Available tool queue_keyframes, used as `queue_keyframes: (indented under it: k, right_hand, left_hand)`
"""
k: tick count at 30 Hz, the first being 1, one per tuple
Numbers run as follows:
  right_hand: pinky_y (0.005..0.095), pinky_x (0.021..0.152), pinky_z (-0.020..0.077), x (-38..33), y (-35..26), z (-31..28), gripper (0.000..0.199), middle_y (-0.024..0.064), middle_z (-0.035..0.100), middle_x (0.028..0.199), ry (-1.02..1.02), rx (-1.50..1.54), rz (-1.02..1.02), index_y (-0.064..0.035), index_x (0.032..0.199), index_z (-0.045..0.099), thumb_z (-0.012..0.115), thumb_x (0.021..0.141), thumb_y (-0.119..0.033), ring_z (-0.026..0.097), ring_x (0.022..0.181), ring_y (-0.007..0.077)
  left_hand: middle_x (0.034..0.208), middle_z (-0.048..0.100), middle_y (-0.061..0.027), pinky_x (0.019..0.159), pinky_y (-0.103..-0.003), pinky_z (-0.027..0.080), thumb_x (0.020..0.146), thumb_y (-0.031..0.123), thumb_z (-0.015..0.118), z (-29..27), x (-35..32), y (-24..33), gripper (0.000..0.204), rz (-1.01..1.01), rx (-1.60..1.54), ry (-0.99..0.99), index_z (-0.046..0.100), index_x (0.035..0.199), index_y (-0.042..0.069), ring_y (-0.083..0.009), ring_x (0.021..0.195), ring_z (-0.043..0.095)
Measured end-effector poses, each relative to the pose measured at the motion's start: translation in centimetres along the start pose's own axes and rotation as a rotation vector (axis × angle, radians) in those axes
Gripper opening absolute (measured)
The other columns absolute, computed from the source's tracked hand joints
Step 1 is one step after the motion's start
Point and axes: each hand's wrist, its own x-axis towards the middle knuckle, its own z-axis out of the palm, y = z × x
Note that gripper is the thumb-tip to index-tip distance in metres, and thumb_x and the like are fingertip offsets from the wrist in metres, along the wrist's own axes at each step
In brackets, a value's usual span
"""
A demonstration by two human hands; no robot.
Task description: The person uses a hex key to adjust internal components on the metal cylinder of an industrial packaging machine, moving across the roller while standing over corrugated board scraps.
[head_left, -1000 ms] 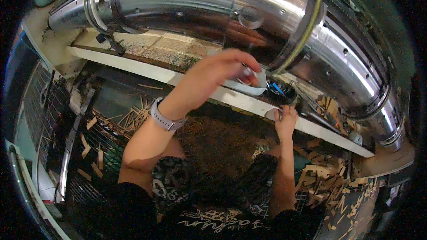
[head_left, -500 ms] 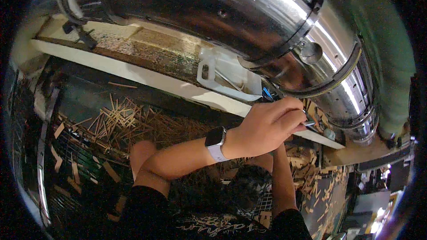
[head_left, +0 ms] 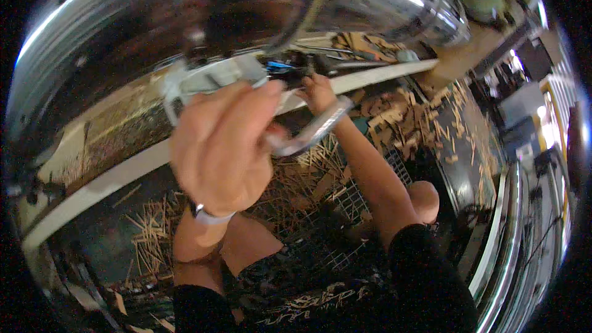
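My left hand (head_left: 222, 145), a watch strap at its wrist, is raised close in front and blurred by motion. Its fingers are curled on a shiny silver metal bar (head_left: 314, 128) with a bent end, whose exact kind is smeared. Farther off, my right hand (head_left: 320, 92) reaches to the white ledge with its fingers bent together beside dark items; what they hold is too small to make out. Left of those items sit a blue piece (head_left: 280, 66) and a cut-open white plastic jug (head_left: 225, 73), partly covered by my left hand.
Large polished metal cylinders (head_left: 370, 6) span the top. The white beam (head_left: 385, 75) runs along the ledge below them. Brown cardboard scraps (head_left: 401, 120) and thin strips (head_left: 154, 234) lie beneath, near a wire grid (head_left: 361, 203). Long metal rails (head_left: 512, 240) stand at right.
The view has swung to the right. My left hand has come nearer and left with the silver bar now plainly showing. My right hand, mostly hidden before, now shows at the ledge.
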Motion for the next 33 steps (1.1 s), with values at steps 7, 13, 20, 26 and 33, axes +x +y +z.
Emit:
queue_keyframes:
  k: [7, 13, 20, 26, 33]
  right_hand:
    - [0.0415, 0.082, 0.0389, -1.9, 1.5, -0.3, 0.024, 0.0126, 0.053, 0.087, 0.067, -0.012, 0.088, -0.0077, 0.083, 0.058, 0.061, 0.068, -0.026, 0.051, 0.092, 0.0313]
    - [0.0402, 0.072, 0.0371, -1.7, 0.6, 0.1, 0.023, 0.0096, 0.05, 0.079, 0.295, 0.547, 0.098, -0.0069, 0.076, 0.053, 0.058, 0.069, -0.028, 0.049, 0.08, 0.0261]
    - [0.0379, 0.077, 0.0397, -3.2, 6.4, -1.7, 0.022, 0.0118, 0.054, 0.089, 0.179, 1.298, 0.192, -0.0029, 0.088, 0.053, 0.057, 0.075, -0.021, 0.051, 0.085, 0.0259]
    - [0.0368, 0.08, 0.0422, -3.9, 13.1, -5.4, 0.023, 0.0132, 0.058, 0.096, -0.134, 1.743, 0.334, -0.0003, 0.097, 0.053, 0.057, 0.08, -0.016, 0.054, 0.089, 0.0259]
    - [0.0358, 0.081, 0.0457, -9.0, 17.8, -8.1, 0.023, 0.0155, 0.061, 0.098, -0.331, 1.827, 0.199, 0.0009, 0.106, 0.053, 0.055, 0.086, -0.01, 0.059, 0.089, 0.0264]
  left_hand:
    - [0.08, 0.058, -0.0031, 0.064, -0.033, 0.035, 0.07, 0.013, 0.068, 9.4, -0.6, 4.4, 0.022, 0.058, 0.002, -0.318, 0.065, 0.091, 0.006, -0.0218, 0.07, 0.049]
    - [0.079, 0.059, -0.0105, 0.068, -0.036, 0.041, 0.078, 0.011, 0.062, 19.4, -3.9, 4.4, 0.013, -0.145, -0.047, -0.547, 0.06, 0.084, 0.0, -0.0277, 0.075, 0.051]
    - [0.074, 0.057, -0.0122, 0.063, -0.035, 0.043, 0.075, 0.007, 0.064, 30.6, -7.0, 4.4, 0.011, -0.304, 0.171, -0.725, 0.06, 0.082, 0.0, -0.0284, 0.07, 0.054]
    - [0.074, 0.059, -0.0125, 0.056, -0.035, 0.042, 0.074, 0.009, 0.067, 34.2, -5.1, 5.2, 0.013, -0.512, 0.274, -0.767, 0.06, 0.08, -0.001, -0.0287, 0.066, 0.054]
    - [0.076, 0.056, -0.0122, 0.065, -0.032, 0.045, 0.076, 0.008, 0.065, 34.7, -4.3, 6.5, 0.012, -0.823, 0.348, -0.775, 0.059, 0.081, -0.001, -0.0281, 0.07, 0.055]
